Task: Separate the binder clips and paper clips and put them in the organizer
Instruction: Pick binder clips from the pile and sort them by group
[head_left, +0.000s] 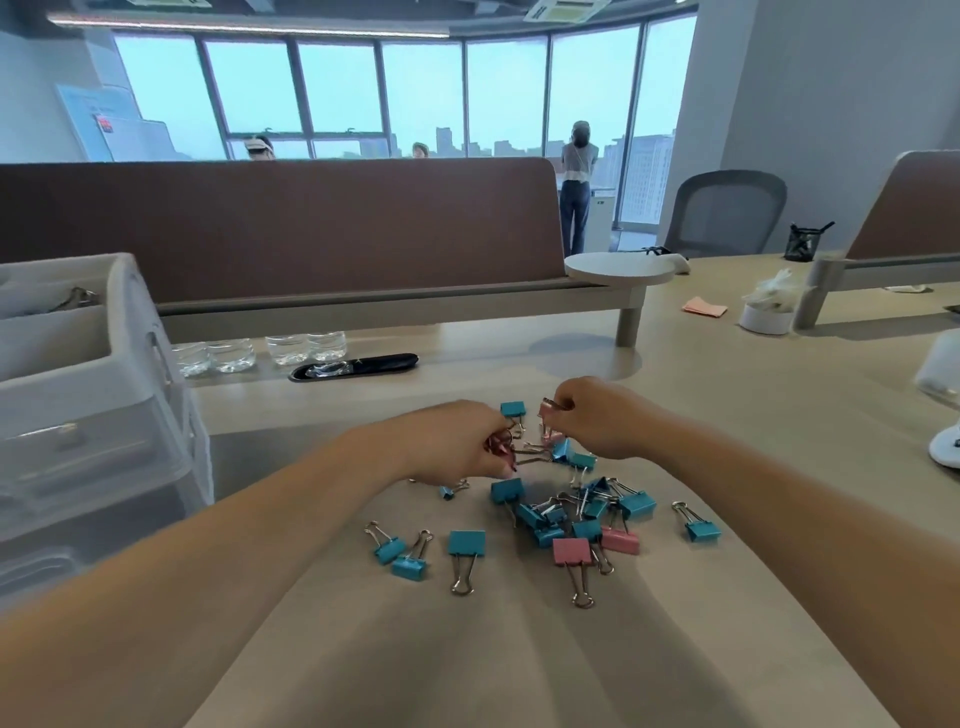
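Note:
Several blue and pink binder clips (566, 512) lie scattered on the beige desk (467, 649) in front of me. My left hand (452, 447) is curled around a bunch of reddish paper clips (500, 446) at the pile's far left edge. My right hand (597, 418) pinches a pink binder clip (547, 410) just above the pile's far end. One blue clip (513, 409) sits between the two hands. The white plastic organizer (88, 395) stands at the left, with metal clips in its back compartment.
Water bottles (260, 351) and a black cable slot (353, 366) sit behind the pile. A brown divider (280, 228) closes off the desk's far side. A round shelf (618, 267), tissue tub (766, 312) and white objects are to the right. People stand by the windows.

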